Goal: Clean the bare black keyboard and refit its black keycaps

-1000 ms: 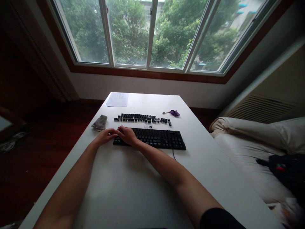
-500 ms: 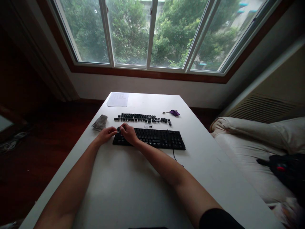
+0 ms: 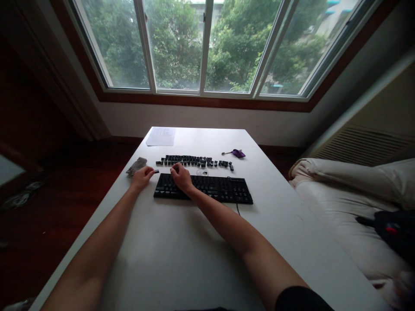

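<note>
A black keyboard [image 3: 223, 188] lies on the white table, its left part below my right hand. Between the fingertips of my left hand [image 3: 142, 178] is a small black keycap [image 3: 156, 171], just off the keyboard's upper left corner. My right hand [image 3: 181, 177] is closed in a pinch above the keyboard; what its fingers hold, if anything, I cannot make out. Beyond the keyboard, loose black keycaps [image 3: 188, 160] stand in rows. A crumpled grey cloth [image 3: 136, 165] sits behind my left hand.
A small clear round dish [image 3: 202, 172] stands between the keyboard and the keycap rows. Farther right lies a purple-headed brush-like thing [image 3: 238, 153]. A sheet of paper [image 3: 161, 136] is at the far left of the table [image 3: 194, 259]. A pale sofa [image 3: 327, 203] flanks the right side.
My hands have come apart: the right moved rightward over the keyboard, the left drew back a little to the left with the keycap now showing in its fingers.
</note>
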Demonstrator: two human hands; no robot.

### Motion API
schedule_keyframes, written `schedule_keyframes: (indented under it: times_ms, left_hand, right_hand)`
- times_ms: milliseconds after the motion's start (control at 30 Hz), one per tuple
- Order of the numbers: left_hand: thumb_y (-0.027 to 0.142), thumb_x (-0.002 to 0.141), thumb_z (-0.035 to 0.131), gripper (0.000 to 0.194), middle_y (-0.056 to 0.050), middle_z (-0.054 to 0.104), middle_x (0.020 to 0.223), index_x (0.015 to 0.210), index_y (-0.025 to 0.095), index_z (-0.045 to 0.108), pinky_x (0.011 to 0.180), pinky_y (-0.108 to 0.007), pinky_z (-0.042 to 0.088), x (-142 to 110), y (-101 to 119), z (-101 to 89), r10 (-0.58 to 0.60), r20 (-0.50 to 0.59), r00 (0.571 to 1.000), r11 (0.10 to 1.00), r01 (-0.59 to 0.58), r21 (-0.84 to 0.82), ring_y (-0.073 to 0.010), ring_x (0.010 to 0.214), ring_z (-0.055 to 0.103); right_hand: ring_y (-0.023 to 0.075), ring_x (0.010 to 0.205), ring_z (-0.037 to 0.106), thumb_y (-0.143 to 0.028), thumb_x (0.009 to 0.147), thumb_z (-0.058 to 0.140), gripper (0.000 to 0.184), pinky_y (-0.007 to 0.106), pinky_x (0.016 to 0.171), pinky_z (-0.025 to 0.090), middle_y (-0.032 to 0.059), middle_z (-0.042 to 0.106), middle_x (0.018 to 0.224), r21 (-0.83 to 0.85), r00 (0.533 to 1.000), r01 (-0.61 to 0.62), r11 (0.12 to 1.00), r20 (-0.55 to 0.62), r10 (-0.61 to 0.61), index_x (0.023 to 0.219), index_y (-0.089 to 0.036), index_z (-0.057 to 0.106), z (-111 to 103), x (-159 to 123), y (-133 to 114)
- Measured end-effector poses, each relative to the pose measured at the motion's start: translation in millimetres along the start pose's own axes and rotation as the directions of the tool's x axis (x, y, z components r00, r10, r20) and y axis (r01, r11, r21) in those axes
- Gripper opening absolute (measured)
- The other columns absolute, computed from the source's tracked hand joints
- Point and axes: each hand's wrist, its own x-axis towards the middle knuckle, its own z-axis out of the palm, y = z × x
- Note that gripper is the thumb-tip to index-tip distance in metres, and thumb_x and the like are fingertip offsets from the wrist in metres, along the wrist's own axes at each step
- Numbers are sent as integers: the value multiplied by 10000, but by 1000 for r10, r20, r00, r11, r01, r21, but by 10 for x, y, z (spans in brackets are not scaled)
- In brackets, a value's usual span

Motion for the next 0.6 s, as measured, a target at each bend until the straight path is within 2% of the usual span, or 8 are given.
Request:
schedule_keyframes:
  times_ms: [100,300,433,600]
  left_hand:
    - [478,839,597,307,-43,685,756,894,189,686,616,-262,363,101,-44,84,-40,-28,999,994,43,96,-169,664,568]
    - [433,869,554,276,-49,726,895,1026,254,693,688,-289,400,259,-13,191,-155,-15,988,941,152,303,-210,768,624]
    - [442,899,504,315,-55,732,984,1108,290,683,752,-328,438,277,17,225,-212,-5,977,915,200,351,-255,891,646]
    - [460,908,479,364,-83,728,1022,1177,297,662,784,-373,458,276,24,279,-261,-43,964,900,259,351,-288,925,649]
  right_hand:
    - [141,684,558,-335,894,487,201,227,671,397,-16,609,748,71,999,39,997,7,-40,1006,-209,597,-21,-46,75]
    - [122,611,513,-301,861,529,187,219,615,397,-30,566,684,172,978,195,966,45,-205,994,-201,615,-177,-196,274]
    - [127,628,552,-262,861,537,221,233,642,434,-11,617,725,176,966,243,954,43,-254,1061,-206,614,-482,-282,428]
    - [137,741,635,-186,872,485,310,278,749,499,42,701,942,164,950,289,943,69,-303,1146,-214,626,-927,-366,668]
